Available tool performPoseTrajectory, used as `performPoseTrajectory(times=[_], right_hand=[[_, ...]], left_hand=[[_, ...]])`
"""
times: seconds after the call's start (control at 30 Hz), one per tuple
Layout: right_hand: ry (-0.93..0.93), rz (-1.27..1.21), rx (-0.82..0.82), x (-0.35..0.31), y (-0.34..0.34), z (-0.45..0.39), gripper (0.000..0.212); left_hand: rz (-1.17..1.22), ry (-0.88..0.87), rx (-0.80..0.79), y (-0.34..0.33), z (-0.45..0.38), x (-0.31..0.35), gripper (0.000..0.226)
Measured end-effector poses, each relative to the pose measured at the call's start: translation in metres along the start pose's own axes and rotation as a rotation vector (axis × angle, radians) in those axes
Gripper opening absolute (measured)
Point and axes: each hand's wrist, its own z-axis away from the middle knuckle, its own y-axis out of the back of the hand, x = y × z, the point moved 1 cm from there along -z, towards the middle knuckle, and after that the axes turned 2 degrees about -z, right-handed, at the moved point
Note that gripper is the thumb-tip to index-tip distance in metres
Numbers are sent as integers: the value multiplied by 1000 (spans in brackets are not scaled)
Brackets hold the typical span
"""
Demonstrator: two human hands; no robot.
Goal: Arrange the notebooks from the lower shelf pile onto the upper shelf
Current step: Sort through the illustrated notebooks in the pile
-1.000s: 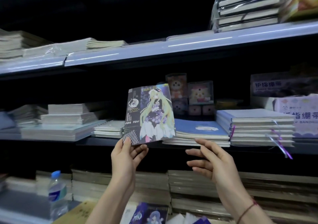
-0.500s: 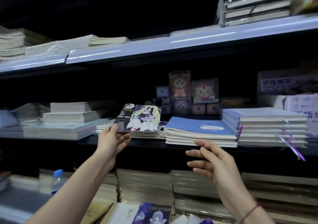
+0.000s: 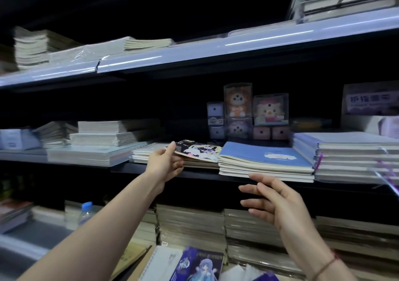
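My left hand (image 3: 165,165) pinches the near left corner of an anime-cover notebook (image 3: 198,152), thumb on top. The notebook lies almost flat on a low stack of notebooks (image 3: 194,164) on the middle shelf (image 3: 151,169), just left of a blue-cover stack (image 3: 265,162). My right hand (image 3: 278,203) hovers below the shelf edge, fingers spread and holding nothing. At the bottom lies the lower pile, with a purple anime notebook (image 3: 198,265) on top beside a white spiral notebook (image 3: 159,265).
Boxed plush toys (image 3: 252,112) stand behind the stacks. A spiral notebook stack (image 3: 354,157) with purple ribbons sits at right, wrapped stacks (image 3: 103,138) at left. A water bottle (image 3: 85,212) stands lower left. Tall notebook piles (image 3: 248,229) fill the lower shelf.
My left hand has carried the anime notebook from upright in front of the shelf down and leftward, then laid it nearly flat on the low stack. My right hand has stayed below the shelf edge.
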Motion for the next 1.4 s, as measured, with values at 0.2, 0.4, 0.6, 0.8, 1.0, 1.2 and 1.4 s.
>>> performPoseTrajectory(times=[0.2, 0.4, 0.6, 0.8, 1.0, 1.2, 1.4], right_hand=[[6, 10, -3, 1, 1, 0, 22], [-1, 7, 3, 3, 3, -1, 21], [4, 14, 4, 6, 4, -3, 21], [-9, 9, -4, 11, 3, -6, 22], [-5, 15, -8, 14, 3, -6, 22], [-11, 6, -5, 18, 4, -7, 22], [-31, -4, -14, 22, 6, -5, 22]], left_hand=[[-104, -35, 35, 0, 0, 1, 41], [-83, -46, 30, 4, -6, -3, 39], [-145, -134, -49, 15, -2, -8, 19], [-179, -154, -49, 21, -8, -11, 20], [-195, -138, -44, 16, -10, -13, 16], [-204, -131, -14, 10, -12, -14, 18], [-16, -240, 216, 1, 13, -34, 20]])
